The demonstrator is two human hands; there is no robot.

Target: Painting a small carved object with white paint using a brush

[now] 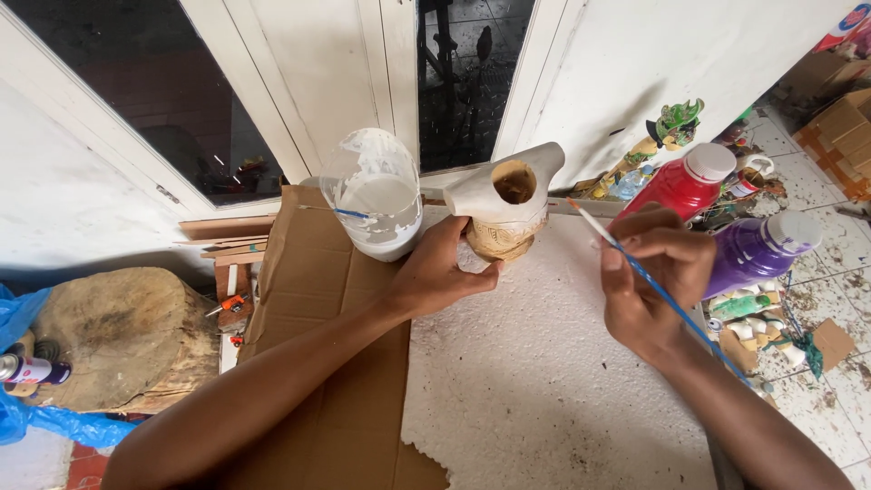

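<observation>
Head view, left hand (440, 272) fingers clamped on half-whitened carved wooden figure (504, 204), right hand (649, 277) fingers pinching blue paintbrush (655, 289)

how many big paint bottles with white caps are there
2: a red bottle behind the right hand, and a purple bottle just right of it. More may be hidden in the clutter beyond.

Background stuff: red paint bottle (682, 187) and purple one (758, 252) on the right, cut plastic jug of white paint (376, 204) top center, cardboard sheet (340, 381) underneath, big wood stump (122, 336) lower left, spray can (32, 369) at far left.
</observation>
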